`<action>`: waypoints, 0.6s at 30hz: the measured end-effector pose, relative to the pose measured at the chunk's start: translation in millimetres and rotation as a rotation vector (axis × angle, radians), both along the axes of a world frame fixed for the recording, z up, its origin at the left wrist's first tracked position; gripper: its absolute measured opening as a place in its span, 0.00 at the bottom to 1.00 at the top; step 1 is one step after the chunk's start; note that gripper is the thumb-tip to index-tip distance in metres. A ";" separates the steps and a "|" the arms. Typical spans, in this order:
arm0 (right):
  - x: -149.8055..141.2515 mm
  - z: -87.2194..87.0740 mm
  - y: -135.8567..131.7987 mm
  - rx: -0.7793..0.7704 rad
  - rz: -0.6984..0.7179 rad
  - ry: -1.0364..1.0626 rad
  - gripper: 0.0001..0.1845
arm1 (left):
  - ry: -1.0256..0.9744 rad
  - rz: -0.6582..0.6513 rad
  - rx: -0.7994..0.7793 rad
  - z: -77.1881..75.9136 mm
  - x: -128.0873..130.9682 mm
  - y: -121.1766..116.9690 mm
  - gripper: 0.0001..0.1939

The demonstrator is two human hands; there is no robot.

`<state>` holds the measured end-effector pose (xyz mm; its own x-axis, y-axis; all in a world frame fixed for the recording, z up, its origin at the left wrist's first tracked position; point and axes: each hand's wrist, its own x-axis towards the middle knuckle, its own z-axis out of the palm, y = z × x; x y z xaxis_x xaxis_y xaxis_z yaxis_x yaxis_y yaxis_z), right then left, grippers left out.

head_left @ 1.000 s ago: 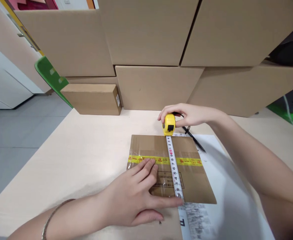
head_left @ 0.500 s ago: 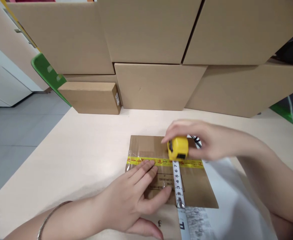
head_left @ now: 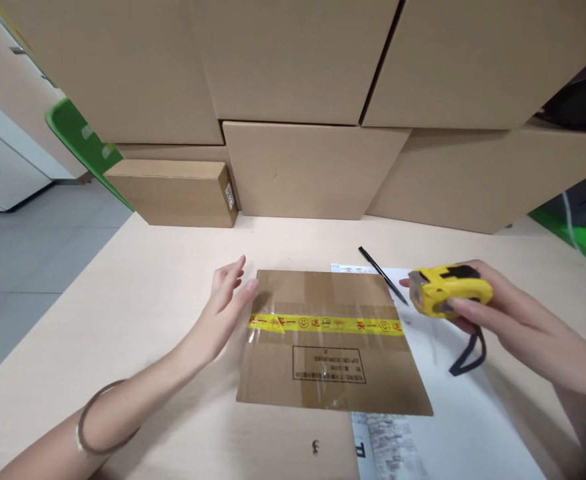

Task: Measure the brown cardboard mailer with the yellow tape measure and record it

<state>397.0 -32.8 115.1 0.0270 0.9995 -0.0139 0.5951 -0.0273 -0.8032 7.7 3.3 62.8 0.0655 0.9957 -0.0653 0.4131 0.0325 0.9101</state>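
Observation:
A flat-lying cardboard box (head_left: 323, 373) with yellow printed tape across its top rests on the table, partly over a white printed sheet (head_left: 453, 407). My right hand (head_left: 503, 300) grips a yellow and black tape measure (head_left: 447, 290) above the sheet, right of the box; its blade is not visible and a dark wrist strap dangles below. At the box's left side is my left hand (head_left: 225, 310), fingers loosely curved and apart, holding nothing; its thumb is by the upper left corner, and I cannot tell if it touches. A black pen (head_left: 383, 275) lies diagonally beyond the box's right corner.
Large cardboard boxes (head_left: 313, 173) are stacked along the back of the table (head_left: 163, 307). A smaller long box (head_left: 173, 193) stands at the back left, beside a green panel (head_left: 80, 143). Dark items and a green surface show at the far right.
The tape measure's blade, stretched across the box before, is no longer visible. My right hand carried the tape measure rightward off the box. My left hand lifted from the top to the left side.

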 end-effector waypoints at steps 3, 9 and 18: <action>-3.0 -14.6 2.5 -0.114 -0.053 0.061 0.18 | 0.078 -0.063 -0.132 -17.2 -4.1 20.9 0.35; -23.4 -21.0 -12.2 -0.240 -0.027 0.286 0.21 | -0.043 -0.203 -0.066 -27.7 -10.5 22.2 0.35; 11.2 2.6 -20.7 0.132 -0.058 0.286 0.09 | -0.287 -0.466 0.354 -5.3 -23.5 16.6 0.51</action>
